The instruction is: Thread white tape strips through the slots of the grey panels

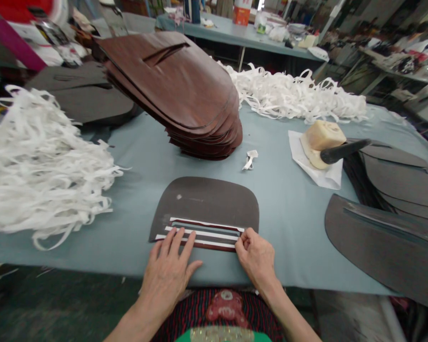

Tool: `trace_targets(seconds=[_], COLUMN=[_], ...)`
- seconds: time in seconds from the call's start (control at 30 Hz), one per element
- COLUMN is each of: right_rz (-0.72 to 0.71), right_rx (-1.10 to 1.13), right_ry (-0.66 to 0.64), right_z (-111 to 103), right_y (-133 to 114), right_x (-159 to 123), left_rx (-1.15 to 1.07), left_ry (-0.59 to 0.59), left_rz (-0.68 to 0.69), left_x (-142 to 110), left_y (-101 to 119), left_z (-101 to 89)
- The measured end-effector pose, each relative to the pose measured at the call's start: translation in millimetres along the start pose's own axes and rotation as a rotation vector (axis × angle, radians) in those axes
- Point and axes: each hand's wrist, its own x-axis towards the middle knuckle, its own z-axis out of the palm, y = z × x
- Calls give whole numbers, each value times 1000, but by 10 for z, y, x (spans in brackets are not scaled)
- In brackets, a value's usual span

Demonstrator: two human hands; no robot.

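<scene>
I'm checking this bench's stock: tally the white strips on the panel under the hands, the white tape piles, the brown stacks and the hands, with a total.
White strips: 3
White tape piles: 2
Brown stack: 1
Hands: 2
Total: 8

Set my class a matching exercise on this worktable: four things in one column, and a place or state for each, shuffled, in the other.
Things:
1. left hand
2. right hand
3. brown stack
4. white paper

Places and states:
A. under the cream block
B. fingers curled, at the right end of the strips
C. on the table, beyond the grey piece at the hands
D. fingers spread, palm down

Pairs: 1-D, 2-B, 3-C, 4-A
</scene>
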Motion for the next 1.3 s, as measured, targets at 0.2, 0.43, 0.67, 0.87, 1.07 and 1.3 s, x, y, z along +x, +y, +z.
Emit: trace_targets(seconds=[0.2, 0.43, 0.67, 0.87, 1.07, 1.3], right_rz=[-243, -704, -766, -770, -809, -783], right_rx=[-72, -41, -202, -309, -334, -239], right_ry=[61, 29, -54, -91, -84, -43], right_z=[16, 93, 106, 97, 96, 105], right_y=[-62, -216, -304, -375, -363, -279], right_x=[-61, 127, 220, 235, 223, 203], left_rx=[-14, -99, -143, -121, -95, -51], left_ry=[39, 86, 81, 94, 80, 89], left_rz=[-3, -26, -34, 16, 82, 61], left_x=[21, 108, 191, 254, 280, 303], left_y=[145, 29, 41, 106, 94, 167], left_z=[-2, 28, 68, 119, 106, 155])
